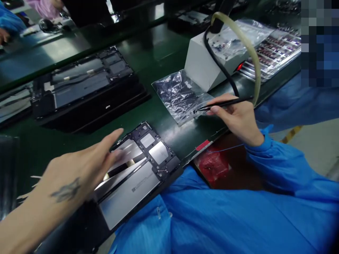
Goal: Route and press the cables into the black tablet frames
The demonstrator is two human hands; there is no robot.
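Between the fingers of my right hand (235, 116) is a pair of black tweezers (225, 103). Their tips rest at a clear plastic bag (182, 95), beside small dark bits on it. My left hand (87, 165) hovers over an opened tablet-like device (132, 180), thumb raised and apart from the fingers, which are partly hidden. Silver battery panels, a dark cable and a black frame show inside the device. It lies at the bench's near edge, close to my blue smock. Whether my left fingertips touch it, I cannot tell.
Stacked similar devices (87, 84) lie at the back left. A white box (203, 60) with a red-lit switch stands behind the bag, with a hose (251, 53) arching over it. Trays of small parts (275, 53) sit farther right. Another person's blue sleeve (10, 19) shows at top left.
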